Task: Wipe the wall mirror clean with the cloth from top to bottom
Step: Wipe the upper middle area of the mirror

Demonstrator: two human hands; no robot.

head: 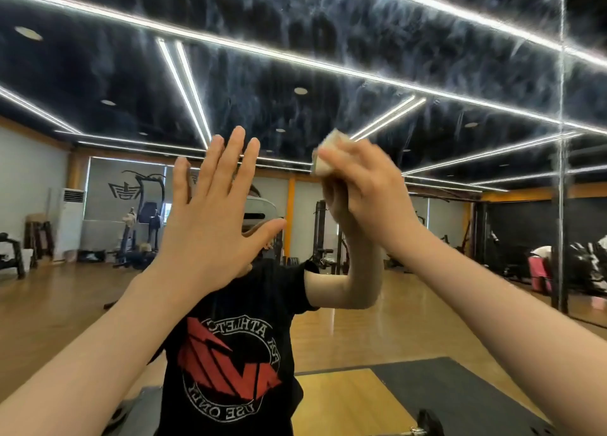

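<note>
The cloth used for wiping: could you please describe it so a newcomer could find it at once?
Start at the wall mirror, streaked across its upper part. Just right of centre, the raised right hand grips a small pale cloth against the glass. The left hand beside it is flat and holds nothing.

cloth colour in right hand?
Off-white or cream cloth, blurred, gripped in the right hand; head view.

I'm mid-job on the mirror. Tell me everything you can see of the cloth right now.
The cloth is a small, pale cream wad, soft-looking and bunched up, blurred by motion. Only its upper left part shows, poking out above the fingers of the right hand, which grips it. It is held against the wall mirror at about head height, below the hazy, streaked upper glass. Whether it is wet or dirty cannot be told.
</note>
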